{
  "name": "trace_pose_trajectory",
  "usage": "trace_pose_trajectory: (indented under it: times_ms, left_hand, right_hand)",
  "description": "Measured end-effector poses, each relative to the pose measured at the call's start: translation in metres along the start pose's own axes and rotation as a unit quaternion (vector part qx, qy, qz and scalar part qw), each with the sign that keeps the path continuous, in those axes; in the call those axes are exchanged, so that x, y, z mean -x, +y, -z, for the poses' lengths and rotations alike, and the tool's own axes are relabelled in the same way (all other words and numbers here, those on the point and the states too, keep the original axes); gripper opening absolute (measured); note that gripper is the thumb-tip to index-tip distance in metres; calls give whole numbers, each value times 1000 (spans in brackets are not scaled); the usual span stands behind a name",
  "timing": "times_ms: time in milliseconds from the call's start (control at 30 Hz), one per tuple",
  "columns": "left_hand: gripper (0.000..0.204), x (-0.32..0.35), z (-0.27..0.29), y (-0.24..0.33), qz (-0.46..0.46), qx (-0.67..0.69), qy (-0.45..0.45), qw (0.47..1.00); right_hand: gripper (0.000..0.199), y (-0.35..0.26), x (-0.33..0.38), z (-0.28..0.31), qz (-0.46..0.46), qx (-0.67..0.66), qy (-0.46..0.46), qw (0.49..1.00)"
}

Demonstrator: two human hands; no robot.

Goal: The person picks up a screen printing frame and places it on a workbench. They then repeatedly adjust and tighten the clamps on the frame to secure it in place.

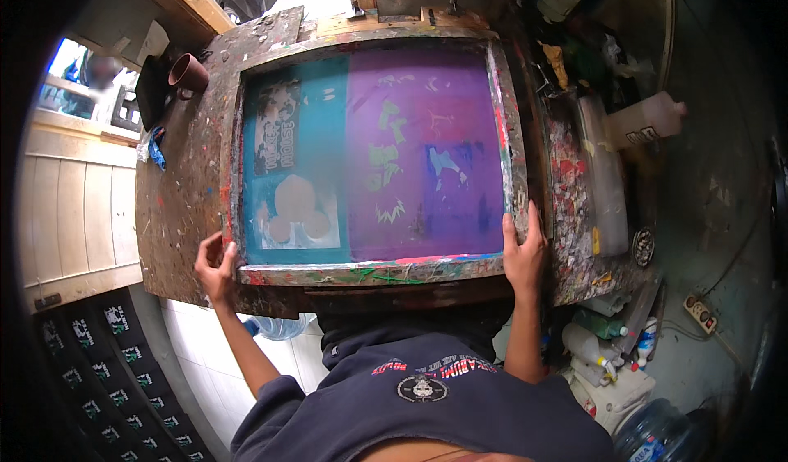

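A wooden screen printing frame [369, 275], smeared with paint, lies flat in front of me. Its mesh [324, 109] is teal on the left and purple on the right, with pale stencil shapes in both halves. At the near left corner, my left hand [217, 269] has its fingers bent against the frame's outer side. My right hand [524, 253] straddles the right rim near the front, its thumb on the rim and its fingers along the outer edge. The undersides of both grips are hidden.
The paint-stained table [176, 199] carries a brown mug [189, 75] at the far left. Metal hinge clamps [453, 1] stand behind the frame. To the right lies a translucent bottle [648, 121]. Below are a power strip [699, 314] and a large water bottle [661, 433]. Printed dark fabric [115, 380] hangs lower left.
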State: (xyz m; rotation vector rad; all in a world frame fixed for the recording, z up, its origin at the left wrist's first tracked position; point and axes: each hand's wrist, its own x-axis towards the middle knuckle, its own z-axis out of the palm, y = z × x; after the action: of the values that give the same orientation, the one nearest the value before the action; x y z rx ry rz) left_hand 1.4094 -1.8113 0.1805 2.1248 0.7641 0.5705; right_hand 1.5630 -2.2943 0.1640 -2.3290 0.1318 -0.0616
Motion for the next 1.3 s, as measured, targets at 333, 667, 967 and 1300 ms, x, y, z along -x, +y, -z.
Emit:
trace_pose_trajectory:
  times_ms: [333,667,967,1300]
  left_hand:
    - [54,-183,-280,199,-559,-121,-27,820]
    - [83,-257,-396,196,-427,-236,-226,843]
    - [84,-254,-393,199,-410,-221,-261,846]
    - [79,-250,-389,203,-398,-203,-255,858]
  right_hand:
    - [51,-9,-44,26,84,37,2,996]
    - [39,-35,-273,34,157,331,53,929]
    - [39,-24,-316,10,73,371,-25,925]
    - [34,-21,-335,6,16,365,-40,930]
